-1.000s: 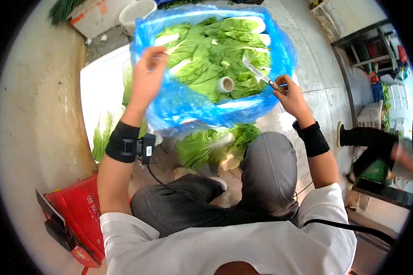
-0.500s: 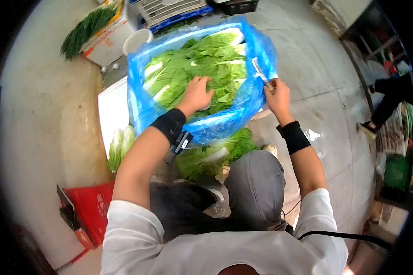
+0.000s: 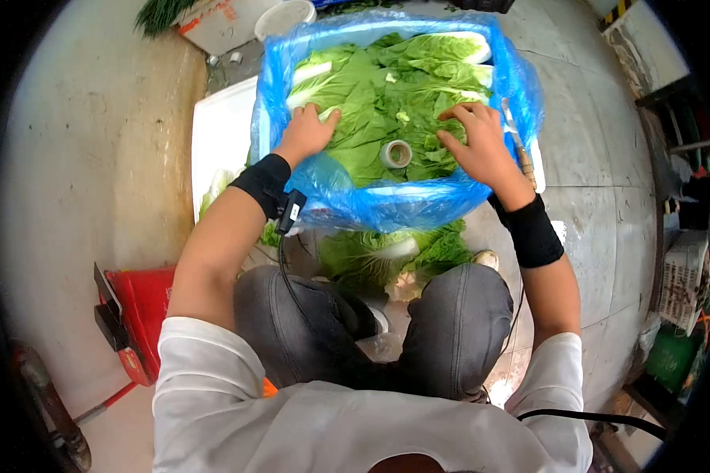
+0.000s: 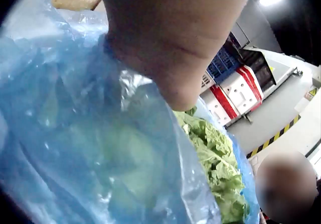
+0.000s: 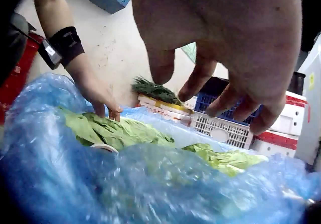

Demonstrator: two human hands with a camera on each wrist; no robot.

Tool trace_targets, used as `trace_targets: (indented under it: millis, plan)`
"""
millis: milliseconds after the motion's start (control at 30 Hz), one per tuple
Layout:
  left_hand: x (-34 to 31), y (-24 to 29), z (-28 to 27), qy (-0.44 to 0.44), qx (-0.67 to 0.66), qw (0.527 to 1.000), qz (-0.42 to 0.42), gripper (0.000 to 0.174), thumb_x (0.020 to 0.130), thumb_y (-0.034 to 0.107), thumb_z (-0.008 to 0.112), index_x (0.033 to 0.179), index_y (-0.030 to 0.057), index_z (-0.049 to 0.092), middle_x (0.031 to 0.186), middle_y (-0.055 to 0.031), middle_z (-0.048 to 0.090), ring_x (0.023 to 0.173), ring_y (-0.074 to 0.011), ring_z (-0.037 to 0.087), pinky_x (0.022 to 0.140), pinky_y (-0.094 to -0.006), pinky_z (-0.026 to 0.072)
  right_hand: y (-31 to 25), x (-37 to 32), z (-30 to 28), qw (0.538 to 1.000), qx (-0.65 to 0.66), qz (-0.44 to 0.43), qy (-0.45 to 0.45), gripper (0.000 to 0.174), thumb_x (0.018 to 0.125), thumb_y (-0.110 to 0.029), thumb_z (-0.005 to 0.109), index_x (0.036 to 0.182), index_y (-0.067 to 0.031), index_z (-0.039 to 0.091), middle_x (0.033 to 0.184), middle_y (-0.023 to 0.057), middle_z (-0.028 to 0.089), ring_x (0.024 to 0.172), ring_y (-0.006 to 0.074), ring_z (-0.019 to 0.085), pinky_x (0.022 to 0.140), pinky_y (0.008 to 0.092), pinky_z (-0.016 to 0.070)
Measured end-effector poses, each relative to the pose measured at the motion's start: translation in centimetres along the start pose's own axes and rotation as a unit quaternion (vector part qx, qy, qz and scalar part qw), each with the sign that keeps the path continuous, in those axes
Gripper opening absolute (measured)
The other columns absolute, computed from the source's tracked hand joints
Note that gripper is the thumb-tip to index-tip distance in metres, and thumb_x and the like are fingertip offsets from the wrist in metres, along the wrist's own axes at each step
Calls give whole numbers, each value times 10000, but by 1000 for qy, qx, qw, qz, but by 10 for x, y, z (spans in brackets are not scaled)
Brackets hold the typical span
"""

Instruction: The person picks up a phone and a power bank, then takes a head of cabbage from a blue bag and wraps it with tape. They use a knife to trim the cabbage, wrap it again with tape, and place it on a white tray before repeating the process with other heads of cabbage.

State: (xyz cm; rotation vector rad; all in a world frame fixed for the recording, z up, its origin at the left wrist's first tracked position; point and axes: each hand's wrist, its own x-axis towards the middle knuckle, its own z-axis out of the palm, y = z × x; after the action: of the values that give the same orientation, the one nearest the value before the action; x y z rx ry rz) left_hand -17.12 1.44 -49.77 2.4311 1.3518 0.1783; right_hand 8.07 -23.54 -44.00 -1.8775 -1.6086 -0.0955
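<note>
A box lined with a blue plastic bag is filled with green Chinese cabbage. At the box's left side, my left hand has its fingertips on the leaves by a white stalk. My right hand is over the right side of the cabbage, its fingers spread and loosely bent, with nothing held; the right wrist view shows the bent fingers above the bag. Beside that hand, a knife lies along the bag's right edge. A roll of tape sits on the leaves between the hands.
More cabbage lies on the floor between the box and my knees. A white board shows left of the box, a white bucket behind it. At the lower left is a red bag. Crates stand farther back.
My right hand has let go of the knife, which now lies on the bag's right edge, and moved in over the cabbage. My left hand went to the box's middle, then back left onto the leaves.
</note>
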Motion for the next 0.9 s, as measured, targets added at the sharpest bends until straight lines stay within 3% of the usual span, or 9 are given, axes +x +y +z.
trace_targets:
  millis: [33, 200, 300, 467, 533, 567, 700, 833, 900]
  plan:
    - [0, -13, 2, 2, -33, 999, -19, 767, 924, 582, 601, 1322, -71, 538, 1291, -319, 560, 1214, -443, 551, 1048, -473, 443, -7, 7, 8, 999, 8, 13, -48, 292, 879, -247, 728, 1128, -100, 688, 1208, 176, 598, 1186, 400, 492, 1000, 485, 414]
    - [-22, -60, -27, -74, 55, 995, -36, 764, 914, 500, 652, 1351, -107, 497, 1296, -340, 574, 1209, -455, 563, 1022, -472, 461, -36, 40, 48, 977, 18, -24, -213, 341, 895, -321, 707, 1178, -131, 685, 1197, 171, 614, 1181, 406, 503, 994, 510, 421]
    - [-37, -58, -50, -157, 91, 981, 72, 721, 839, 394, 766, 1337, -66, 523, 1194, -306, 645, 1117, -426, 636, 966, -454, 506, -66, 62, 75, 954, 27, -85, -285, 380, 901, -367, 691, 1205, -140, 677, 1226, 163, 613, 1208, 405, 502, 1004, 522, 418]
    - [-57, -49, -71, -244, 224, 942, 46, 567, 781, 309, 816, 1263, 59, 653, 1152, -197, 707, 1060, -377, 675, 904, -450, 546, -107, 97, 164, 956, 66, -145, -248, 386, 918, -348, 667, 1226, -115, 674, 1240, 166, 632, 1217, 381, 536, 1024, 494, 430]
    - [-63, -61, -72, -259, 167, 949, 72, 263, 801, 230, 751, 993, 50, 751, 1076, -196, 728, 1028, -358, 703, 890, -439, 562, -120, 108, 195, 957, 74, -156, -234, 368, 930, -321, 658, 1221, -97, 676, 1226, 169, 651, 1202, 373, 560, 1034, 470, 437]
    - [-67, -59, -75, -262, 178, 947, 57, 234, 758, 175, 774, 983, 113, 783, 1041, -139, 747, 973, -338, 710, 875, -409, 567, -125, 112, 208, 951, 85, -175, -242, 365, 931, -318, 652, 1218, -93, 678, 1214, 171, 662, 1183, 372, 577, 1032, 468, 441]
    - [-79, -68, -74, -204, 180, 958, 88, 126, 701, 92, 728, 808, 109, 792, 814, -115, 748, 811, -335, 727, 784, -414, 584, -146, 118, 238, 937, 30, -179, -299, 399, 911, -325, 667, 1241, -101, 675, 1203, 167, 680, 1156, 363, 605, 1025, 476, 448]
    - [-89, -74, -84, -230, 210, 948, 64, 123, 701, 95, 741, 811, 118, 792, 846, -105, 755, 835, -328, 727, 784, -425, 582, -159, 119, 242, 924, -86, -163, -334, 422, 839, -364, 714, 1174, -107, 711, 1201, 148, 685, 1186, 360, 588, 1007, 491, 441]
    - [-92, -84, -83, -250, 117, 958, 81, 159, 706, 105, 761, 857, 137, 801, 909, -95, 764, 897, -327, 722, 804, -429, 580, -164, 124, 243, 912, -101, -161, -362, 434, 820, -356, 719, 1176, -107, 711, 1215, 146, 680, 1204, 363, 572, 1010, 503, 429]
